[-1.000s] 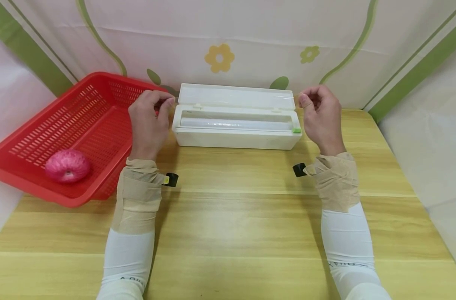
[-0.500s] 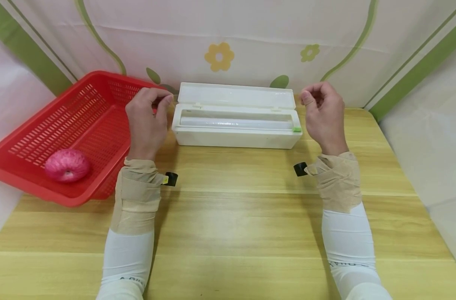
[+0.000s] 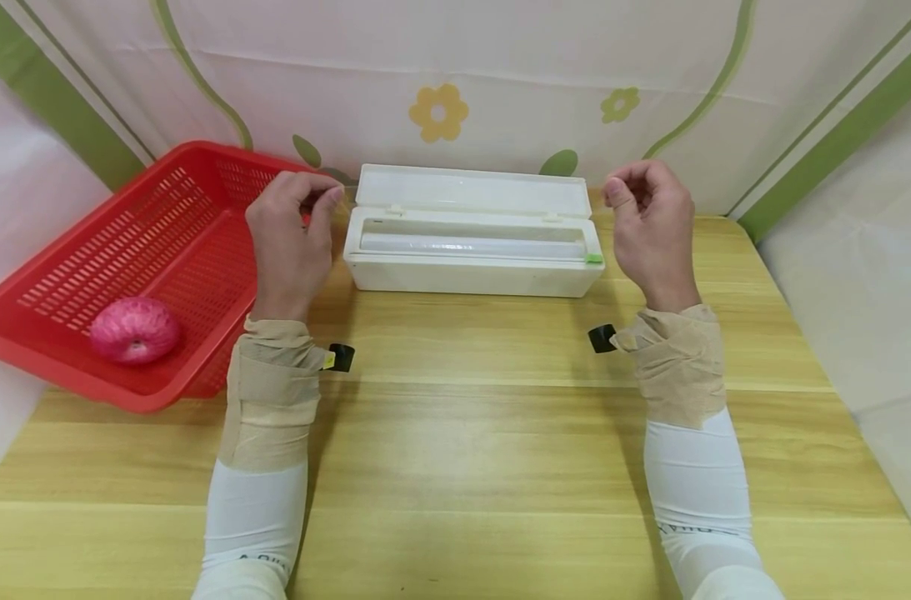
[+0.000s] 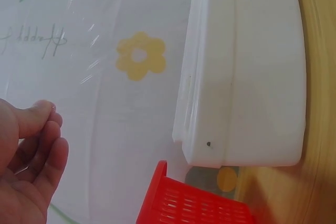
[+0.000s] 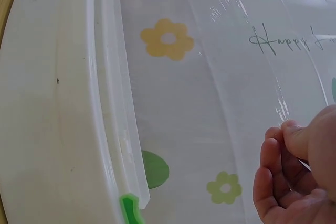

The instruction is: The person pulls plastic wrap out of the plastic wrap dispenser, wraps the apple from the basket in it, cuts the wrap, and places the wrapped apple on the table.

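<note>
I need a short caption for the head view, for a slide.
Both hands pinch cling film above open white dispenser.

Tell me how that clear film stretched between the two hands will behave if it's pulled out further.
The clear film looks very thin and floppy, showing only as glints, so it probably sags and clings. The left hand and right hand pinch its corners; it likely weighs almost nothing. It may wrinkle or tear against the white dispenser box.
</note>
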A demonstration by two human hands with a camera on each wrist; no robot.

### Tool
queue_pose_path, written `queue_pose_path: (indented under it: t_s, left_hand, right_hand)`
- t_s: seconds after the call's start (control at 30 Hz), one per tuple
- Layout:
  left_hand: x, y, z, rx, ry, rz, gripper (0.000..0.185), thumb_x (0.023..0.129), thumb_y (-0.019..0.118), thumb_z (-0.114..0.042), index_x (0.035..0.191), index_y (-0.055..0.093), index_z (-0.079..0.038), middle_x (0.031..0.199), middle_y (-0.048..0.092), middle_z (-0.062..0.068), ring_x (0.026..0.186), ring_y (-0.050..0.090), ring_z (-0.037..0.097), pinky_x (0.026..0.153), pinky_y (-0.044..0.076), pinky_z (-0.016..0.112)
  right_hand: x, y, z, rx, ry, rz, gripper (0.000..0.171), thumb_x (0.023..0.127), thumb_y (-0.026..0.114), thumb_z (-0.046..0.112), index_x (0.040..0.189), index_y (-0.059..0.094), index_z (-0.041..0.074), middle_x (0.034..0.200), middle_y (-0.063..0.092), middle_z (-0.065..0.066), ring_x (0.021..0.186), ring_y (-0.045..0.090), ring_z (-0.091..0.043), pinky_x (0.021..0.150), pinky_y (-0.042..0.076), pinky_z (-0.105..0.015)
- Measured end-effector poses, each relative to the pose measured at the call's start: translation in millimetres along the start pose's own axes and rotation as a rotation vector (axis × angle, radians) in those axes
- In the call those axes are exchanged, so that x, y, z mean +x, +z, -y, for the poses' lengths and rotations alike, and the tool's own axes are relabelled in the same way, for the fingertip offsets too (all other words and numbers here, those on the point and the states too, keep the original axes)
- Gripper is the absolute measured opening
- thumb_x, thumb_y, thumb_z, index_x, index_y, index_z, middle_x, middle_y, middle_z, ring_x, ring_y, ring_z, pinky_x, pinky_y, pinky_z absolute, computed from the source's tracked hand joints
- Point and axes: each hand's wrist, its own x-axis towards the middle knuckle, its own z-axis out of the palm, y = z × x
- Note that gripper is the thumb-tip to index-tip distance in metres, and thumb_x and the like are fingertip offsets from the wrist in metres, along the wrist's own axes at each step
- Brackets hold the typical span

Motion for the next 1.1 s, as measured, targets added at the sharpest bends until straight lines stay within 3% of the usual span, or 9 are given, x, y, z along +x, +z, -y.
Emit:
queue_pose_path:
  t_s: [0.43,0.63,0.87,1.1]
  left_hand:
    - [1.4,-1.0,-3.0,0.020,-0.007,0.008,0.028,0.106,0.064,-0.020,0.115,0.076,0.004,0.112,0.074,0.022,0.095,0.065,0.026,0.087,0.052,0.029]
    - [-1.5,-3.9,0.6,0.003,-0.013,0.001,0.028,0.105,0.065,-0.020,0.115,0.077,0.003,0.112,0.075,0.020,0.094,0.064,0.023,0.086,0.049,0.020]
    - [-5.2,-9.3,5.2,-0.002,-0.003,-0.005,0.027,0.106,0.064,-0.018,0.114,0.076,0.005,0.111,0.074,0.022,0.094,0.064,0.024,0.085,0.046,0.016]
    - [7.3,-12.6,9.2,0.031,0.009,0.032,0.026,0.106,0.063,-0.017,0.111,0.076,0.005,0.108,0.074,0.022,0.094,0.063,0.024,0.085,0.044,0.021]
  right_hand:
    - [-3.1,-3.9,3.8,-0.006,0.002,-0.021,0.011,0.106,0.062,0.020,0.104,0.066,0.010,0.091,0.061,0.014,0.086,0.060,-0.011,0.073,0.044,-0.020]
    - [-3.3,-0.6,4.1,0.005,-0.022,-0.013,0.010,0.106,0.062,0.018,0.103,0.065,0.010,0.090,0.061,0.014,0.084,0.059,-0.009,0.073,0.043,-0.021]
    - [-3.1,3.7,1.9,-0.018,-0.047,0.046,0.012,0.107,0.061,0.018,0.105,0.065,0.007,0.090,0.060,0.013,0.083,0.056,-0.008,0.072,0.042,-0.021]
    - [8.9,1.9,4.0,-0.026,-0.075,0.141,0.010,0.108,0.059,0.019,0.104,0.064,0.011,0.092,0.060,0.013,0.084,0.057,-0.007,0.073,0.043,-0.021]
